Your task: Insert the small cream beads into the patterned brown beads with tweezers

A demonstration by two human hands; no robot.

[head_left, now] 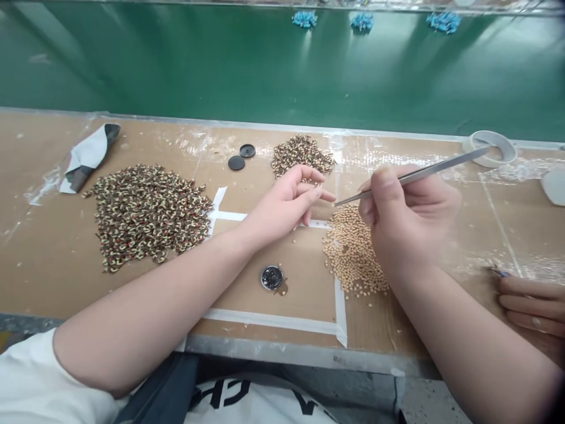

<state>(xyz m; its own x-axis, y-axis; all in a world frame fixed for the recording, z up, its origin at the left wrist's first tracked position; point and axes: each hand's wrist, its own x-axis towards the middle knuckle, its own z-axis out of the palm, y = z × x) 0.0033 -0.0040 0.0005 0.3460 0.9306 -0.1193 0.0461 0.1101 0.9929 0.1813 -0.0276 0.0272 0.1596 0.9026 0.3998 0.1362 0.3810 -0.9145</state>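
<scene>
My left hand (296,199) reaches over the middle of the table with its fingers stretched and apart; I make out nothing in them. My right hand (408,215) is closed around metal tweezers (435,169). The tweezers' tip points down left, close to my left fingertips and over the upper edge of a pile of small beige beads (353,253). Behind my left hand lies a small heap of dark and cream pieces (300,154). A round lid with black paste (271,277) sits below my left hand, a brown smear beside it.
A larger pile of dark, cream and red pieces (152,215) lies left. Behind it are a folded sheet (90,158) and two black caps (236,162). A tape roll (468,144) stands back right. Another person's hand (532,303) is at the right edge. Blue clusters (362,22) lie beyond the green surface (220,65).
</scene>
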